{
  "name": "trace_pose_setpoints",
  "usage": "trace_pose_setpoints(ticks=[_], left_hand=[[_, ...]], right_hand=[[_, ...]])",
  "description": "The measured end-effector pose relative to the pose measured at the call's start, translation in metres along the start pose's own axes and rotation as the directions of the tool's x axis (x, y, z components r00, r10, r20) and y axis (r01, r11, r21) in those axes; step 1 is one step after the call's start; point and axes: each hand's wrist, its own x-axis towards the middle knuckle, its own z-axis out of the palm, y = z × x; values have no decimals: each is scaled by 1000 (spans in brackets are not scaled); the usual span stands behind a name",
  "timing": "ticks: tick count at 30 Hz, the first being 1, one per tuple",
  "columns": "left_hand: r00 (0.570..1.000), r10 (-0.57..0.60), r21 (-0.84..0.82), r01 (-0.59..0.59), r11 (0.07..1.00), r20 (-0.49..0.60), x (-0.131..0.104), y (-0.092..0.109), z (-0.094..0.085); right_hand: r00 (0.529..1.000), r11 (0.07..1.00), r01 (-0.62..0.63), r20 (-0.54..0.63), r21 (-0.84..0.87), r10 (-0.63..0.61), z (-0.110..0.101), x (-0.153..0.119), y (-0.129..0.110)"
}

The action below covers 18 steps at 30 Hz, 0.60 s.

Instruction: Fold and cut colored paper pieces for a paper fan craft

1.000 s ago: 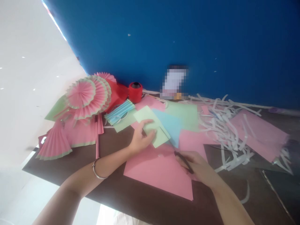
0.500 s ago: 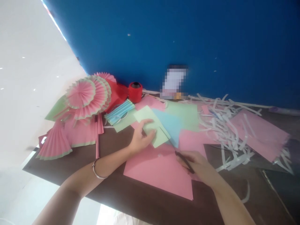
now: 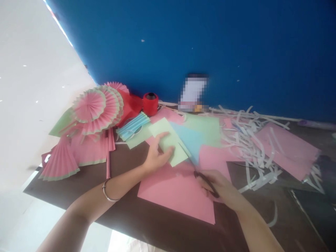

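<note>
My left hand (image 3: 154,155) grips a light green sheet of paper (image 3: 177,154), its thumb and forefinger pressed round the left side. A narrow strip along the sheet's right edge is partly split from it. My right hand (image 3: 222,187) is closed round the dark handles of a pair of scissors (image 3: 207,180). Their blades point up and left to the lower right corner of the green sheet, where the strip hangs. Beneath the hands lies a large pink sheet (image 3: 173,196), with a blue sheet (image 3: 190,138) behind the green one.
Pink and green pleated paper fans (image 3: 90,105) crowd the left. Near the blue wall (image 3: 183,38) stand a red tape roll (image 3: 150,105) and a pixelated object (image 3: 193,92). A folded blue face mask (image 3: 133,126) lies closer. White paper strips (image 3: 253,150) heap at right, beside pink paper (image 3: 288,150).
The scissors' handles look wider apart, and the strip at the green sheet's edge stands slightly further from it. My left hand keeps its hold. The whole view has shifted a little.
</note>
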Motion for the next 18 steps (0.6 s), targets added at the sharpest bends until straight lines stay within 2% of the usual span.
trace_pose_setpoints(ticks=[2, 6, 11, 18], left_hand=[[999, -18, -12, 18, 1000, 46, -1, 1, 0], [989, -19, -32, 24, 999, 145, -4, 3, -1], [982, 38, -56, -28, 998, 187, -5, 5, 0], [963, 17, -55, -2, 998, 269, -10, 10, 1]], right_hand=[[999, 1000, -1, 36, 24, 0, 0, 0, 0], [999, 999, -1, 33, 39, 0, 2, 1, -1], [1000, 998, 19, 7, 52, -19, 3, 3, 1], [997, 997, 71, -12, -4, -71, 3, 4, 4]])
